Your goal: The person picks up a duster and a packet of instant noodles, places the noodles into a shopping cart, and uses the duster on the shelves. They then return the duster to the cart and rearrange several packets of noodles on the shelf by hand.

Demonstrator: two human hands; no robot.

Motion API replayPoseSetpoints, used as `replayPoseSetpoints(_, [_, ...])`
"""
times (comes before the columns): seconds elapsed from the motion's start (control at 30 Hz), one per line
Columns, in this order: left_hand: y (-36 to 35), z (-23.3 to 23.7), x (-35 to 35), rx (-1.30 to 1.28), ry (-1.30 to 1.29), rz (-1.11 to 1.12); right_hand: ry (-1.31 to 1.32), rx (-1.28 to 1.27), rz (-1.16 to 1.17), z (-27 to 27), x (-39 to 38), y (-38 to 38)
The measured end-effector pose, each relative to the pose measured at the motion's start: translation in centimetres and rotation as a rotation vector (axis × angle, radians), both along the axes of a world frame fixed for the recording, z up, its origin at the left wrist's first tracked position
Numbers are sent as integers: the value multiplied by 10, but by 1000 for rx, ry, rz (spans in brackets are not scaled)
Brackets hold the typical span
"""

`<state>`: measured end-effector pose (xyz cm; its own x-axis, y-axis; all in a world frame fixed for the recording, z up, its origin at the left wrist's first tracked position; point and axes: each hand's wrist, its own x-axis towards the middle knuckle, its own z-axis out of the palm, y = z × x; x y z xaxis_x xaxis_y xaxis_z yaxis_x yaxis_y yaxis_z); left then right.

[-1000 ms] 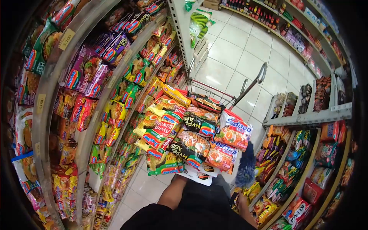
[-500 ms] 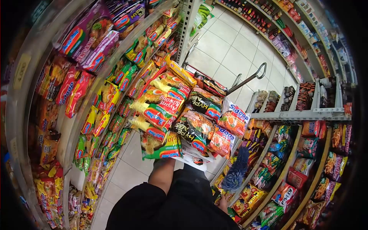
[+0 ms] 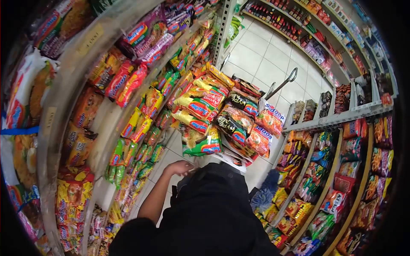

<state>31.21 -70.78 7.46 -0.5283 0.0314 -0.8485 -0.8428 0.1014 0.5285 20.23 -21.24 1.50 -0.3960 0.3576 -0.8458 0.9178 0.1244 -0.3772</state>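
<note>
My left hand point(image 3: 181, 167) is below the noodle pile, apart from the packets, with its fingers loosely extended and nothing visible in them. A green-edged packet point(image 3: 205, 144) is the part of the pile nearest to it. Red and yellow packets point(image 3: 200, 102) lie on the pile's left, black Hype Abis packets point(image 3: 234, 123) in the middle, and Sedaap packets point(image 3: 270, 119) on the right. A fluffy blue-grey duster point(image 3: 265, 192) shows right of my body. My right hand and the duster's handle are hidden.
Curved-looking shelves point(image 3: 96, 145) of noodle packets rise on the left. More packet shelves point(image 3: 335, 170) stand on the right. Behind the pile are a black metal handle point(image 3: 284, 85) and floor tiles point(image 3: 252, 47). Bottles point(image 3: 273, 19) line the far shelf.
My left hand has come away from the underside of the pile, down and left. My right hand has gone out of sight. The view has shifted, so the pile appears farther right.
</note>
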Motion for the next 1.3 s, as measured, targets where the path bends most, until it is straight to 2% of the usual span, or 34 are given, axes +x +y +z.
replayPoseSetpoints(0.03, [-14,34,13,89,-43,99,25,-10,-7,-7,-2,-4])
replayPoseSetpoints(0.07, [-30,103,12,158,-109,129,50,-18,-16,-13,-4,-6])
replayPoseSetpoints(0.1, [-40,150,18,185,24,209,74,-22,-20,-18,-6,-10])
replayPoseSetpoints(0.17, [-60,192,20,179,414,370,133,-36,-30,-33,-14,-16])
replayPoseSetpoints(0.23, [-76,210,-9,-156,686,530,207,-55,-44,-49,-28,-24])
replayPoseSetpoints(0.27, [-85,201,-32,-332,764,587,256,-55,-50,-53,-38,-26])
replayPoseSetpoints(0.3, [-86,201,-58,-612,801,632,282,-28,-36,-57,-51,-27])
replayPoseSetpoints(0.33, [-106,174,-78,-961,574,457,300,12,-11,-57,-66,-31])
replayPoseSetpoints(0.37, [-113,174,-98,-1013,394,364,283,75,35,-51,-83,-38])
replayPoseSetpoints(0.4, [-116,163,-111,-1019,322,365,265,138,80,-44,-101,-46])
replayPoseSetpoints(0.47, [-114,164,-123,-1012,397,301,322,152,129,-44,-101,-45])
replayPoseSetpoints(0.57, [-119,140,-127,-1214,366,257,334,226,245,-23,-78,-48])
replayPoseSetpoints(0.6, [-108,172,-124,-1131,390,262,307,270,286,-9,-57,-50])
replayPoseSetpoints(0.67, [-105,150,-127,-1237,575,393,546,322,450,-7,-20,-42])
replayPoseSetpoints(0.73, [-83,166,-125,-1428,621,468,595,422,465,-5,11,-42])
replayPoseSetpoints(0.77, [-78,177,-126,-1228,645,534,473,504,525,7,22,-41])
replayPoseSetpoints(0.8, [-77,181,-126,-1028,657,602,388,554,511,-17,39,-19])
replayPoseSetpoints(0.87, [-78,170,-128,-1040,851,642,232,646,495,-77,68,29])
replayPoseSetpoints(0.9, [-77,166,-129,-1047,946,669,98,655,510,-62,72,33])
replayPoseSetpoints(1.0, [-71,179,-131,-761,1166,901,111,739,534,-81,97,74])
replayPoseSetpoints(1.07, [-71,191,-130,-548,1185,1063,193,804,608,-46,80,76])
replayPoseSetpoints(1.1, [-70,195,-129,-326,1177,1173,235,832,656,-10,65,67])
replayPoseSetpoints(1.13, [-71,197,-125,-113,1160,1276,326,786,547,13,51,58])
replayPoseSetpoints(1.17, [-82,190,-120,112,1248,1142,421,735,440,37,37,49])
replayPoseSetpoints(1.2, [-81,189,-111,174,1145,1175,518,683,338,61,23,40])
replayPoseSetpoints(1.23, [-76,189,-102,415,1122,1245,471,552,553,96,2,40])
replayPoseSetpoints(1.27, [-68,188,-94,662,1102,1297,655,549,507,103,-37,47])
replayPoseSetpoints(1.3, [-60,185,-87,708,1115,1332,841,541,475,110,-76,55])
